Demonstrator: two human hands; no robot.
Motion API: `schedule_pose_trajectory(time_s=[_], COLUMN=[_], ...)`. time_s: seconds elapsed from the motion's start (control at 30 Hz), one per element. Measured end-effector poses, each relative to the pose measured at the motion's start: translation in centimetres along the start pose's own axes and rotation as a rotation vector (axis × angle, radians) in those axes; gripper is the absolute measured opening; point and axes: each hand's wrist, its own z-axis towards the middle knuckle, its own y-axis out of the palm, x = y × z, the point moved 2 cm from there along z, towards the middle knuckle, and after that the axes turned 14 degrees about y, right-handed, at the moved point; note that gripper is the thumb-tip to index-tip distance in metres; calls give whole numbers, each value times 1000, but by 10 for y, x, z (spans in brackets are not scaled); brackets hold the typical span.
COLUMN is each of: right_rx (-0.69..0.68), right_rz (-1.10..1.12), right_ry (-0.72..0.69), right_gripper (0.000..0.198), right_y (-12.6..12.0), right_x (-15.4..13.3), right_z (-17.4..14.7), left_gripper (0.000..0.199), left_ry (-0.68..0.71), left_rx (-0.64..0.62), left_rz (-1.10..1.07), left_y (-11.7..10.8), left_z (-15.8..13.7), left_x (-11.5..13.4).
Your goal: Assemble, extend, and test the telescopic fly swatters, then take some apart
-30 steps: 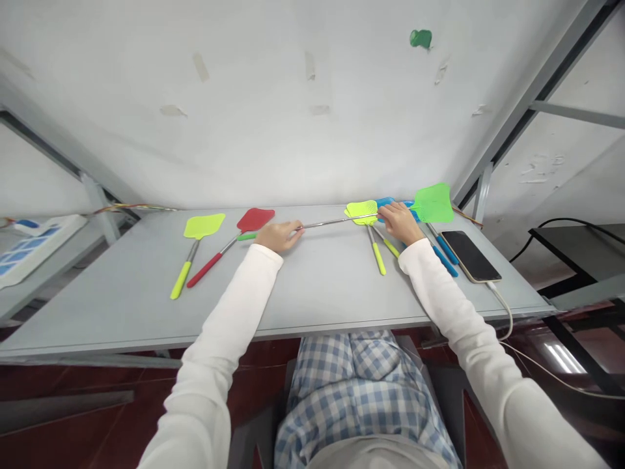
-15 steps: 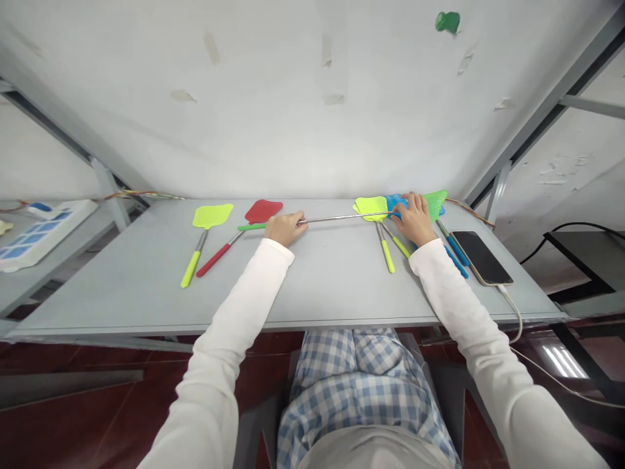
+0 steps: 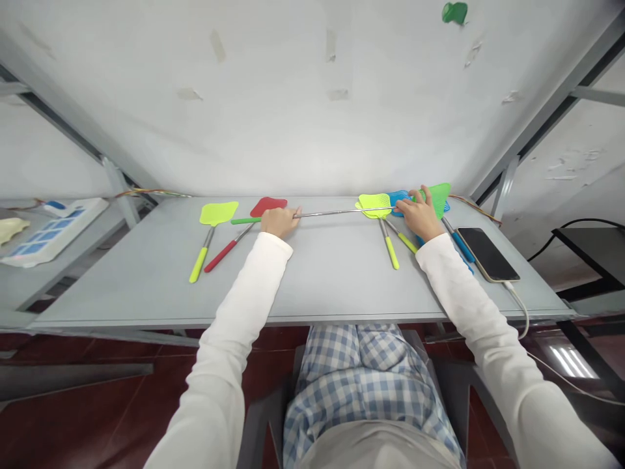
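Note:
My left hand point(image 3: 280, 222) is closed around the handle end of a green fly swatter point(image 3: 434, 198), whose metal rod stretches out long to the right. Near its head, my right hand point(image 3: 420, 215) grips the same swatter, fingers closed by the rod's far end. Just behind my left hand lies a red fly swatter point(image 3: 268, 205), partly covered by the hand. Left of that is a yellow-green fly swatter point(image 3: 219, 213). Beside my right hand, more yellow-green swatters point(image 3: 374, 204) lie overlapping, and blue swatters point(image 3: 399, 197) lie partly hidden under the hand and the green head.
A phone point(image 3: 489, 255) with a white cable lies on the grey table point(image 3: 332, 286) at the right. A white power strip point(image 3: 56, 232) with blue parts is on the left surface. Metal frame posts flank the table, and a white wall point(image 3: 273, 143) stands behind.
The green swatter is still stretched between both hands. My right hand's fingers have shifted on it, and more of the green head shows now. The camera view has moved slightly.

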Motion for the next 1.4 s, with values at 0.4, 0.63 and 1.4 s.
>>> schedule_pose_trajectory(time_s=[0.4,0.63,1.4], right_rx=[-71,-16,-33], right_rz=[62,75,-61], right_ry=[-149,-183,-244], right_gripper=[30,32,27], right_y=[-18,-21,-21], right_x=[-86,-94,-77], right_z=[-5,-11,-9], left_gripper=[53,37,47], left_ry=[280,399,489], left_rx=[-24,39,-10], left_rz=[-87,-123,-24], left_y=[-15,-20,-3], left_z=[1,0,-6], left_x=[103,106,83])
